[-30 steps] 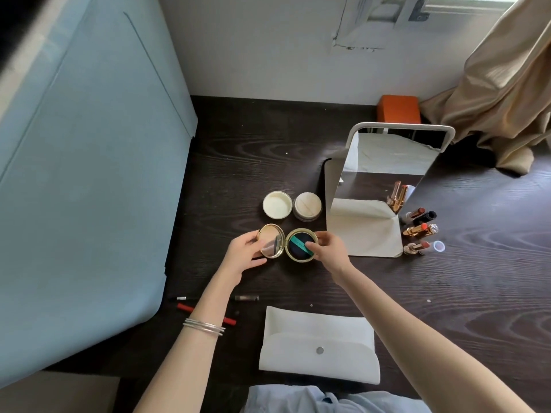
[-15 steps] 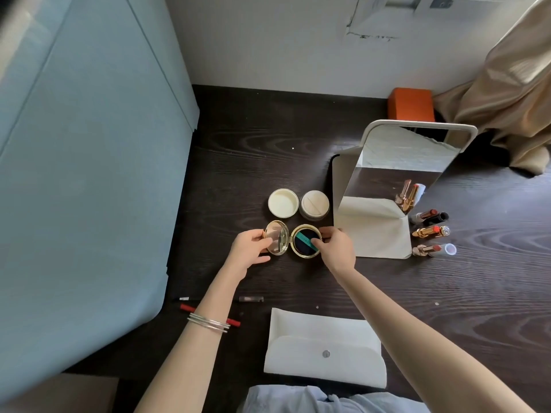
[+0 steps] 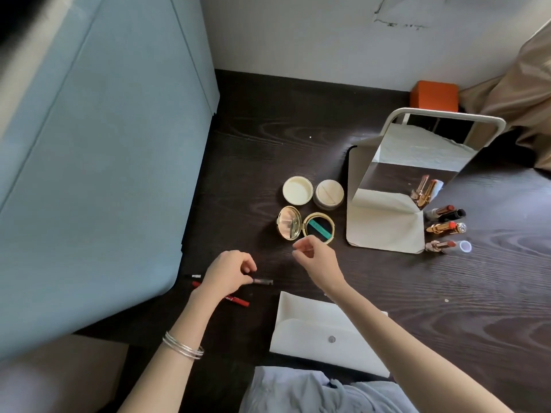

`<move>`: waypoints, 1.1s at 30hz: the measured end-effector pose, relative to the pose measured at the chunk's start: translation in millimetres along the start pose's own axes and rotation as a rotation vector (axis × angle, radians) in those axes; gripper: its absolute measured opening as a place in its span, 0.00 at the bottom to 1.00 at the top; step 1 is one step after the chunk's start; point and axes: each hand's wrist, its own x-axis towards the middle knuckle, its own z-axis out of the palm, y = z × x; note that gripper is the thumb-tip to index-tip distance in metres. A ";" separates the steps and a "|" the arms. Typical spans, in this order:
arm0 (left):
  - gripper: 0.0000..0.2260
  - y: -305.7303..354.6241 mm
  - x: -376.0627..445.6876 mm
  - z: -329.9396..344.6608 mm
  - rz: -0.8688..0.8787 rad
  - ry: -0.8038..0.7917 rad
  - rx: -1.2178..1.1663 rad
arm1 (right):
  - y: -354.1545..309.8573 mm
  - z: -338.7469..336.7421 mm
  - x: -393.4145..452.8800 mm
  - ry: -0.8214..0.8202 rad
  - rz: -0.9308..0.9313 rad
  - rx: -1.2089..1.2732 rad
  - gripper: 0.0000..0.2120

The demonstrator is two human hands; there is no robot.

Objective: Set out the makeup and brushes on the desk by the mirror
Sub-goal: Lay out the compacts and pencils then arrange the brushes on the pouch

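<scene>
An open gold compact (image 3: 318,228) lies flat on the dark desk (image 3: 268,138), left of the standing mirror (image 3: 417,156). Behind the compact sit a cream jar (image 3: 328,193) and its loose lid (image 3: 297,190). Three uncapped lipsticks (image 3: 445,227) lie in a column right of the mirror's base. My left hand (image 3: 228,272) curls down over a thin dark makeup pencil (image 3: 264,282) lying on the desk; a red pencil (image 3: 237,300) lies just nearer me. My right hand (image 3: 317,259) hovers below the compact, fingers loosely bent, holding nothing.
A white snap pouch (image 3: 328,338) lies at the desk's near edge. A blue panel (image 3: 89,174) walls off the left side. An orange box (image 3: 433,96) and a beige curtain (image 3: 521,99) stand behind the mirror at the back right.
Both hands have let go of the compact, which now lies open on the desk. My left hand dropped back onto the dark pencil; my right hand drew back slightly.
</scene>
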 end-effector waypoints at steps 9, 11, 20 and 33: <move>0.13 -9.8 -11.8 25.3 0.058 0.202 0.238 | 2.5 25.9 -14.2 -0.216 0.005 -0.110 0.05; 0.10 -10.8 -12.4 26.9 0.054 0.223 0.267 | 1.8 25.5 -15.1 -0.221 0.018 -0.103 0.06; 0.04 34.8 -25.9 -12.0 0.229 0.307 0.053 | 3.8 -3.0 -25.1 -0.166 0.000 0.008 0.11; 0.06 160.7 -12.8 26.2 0.083 -0.011 -1.074 | 30.8 -86.6 -53.0 -0.051 -0.015 0.368 0.04</move>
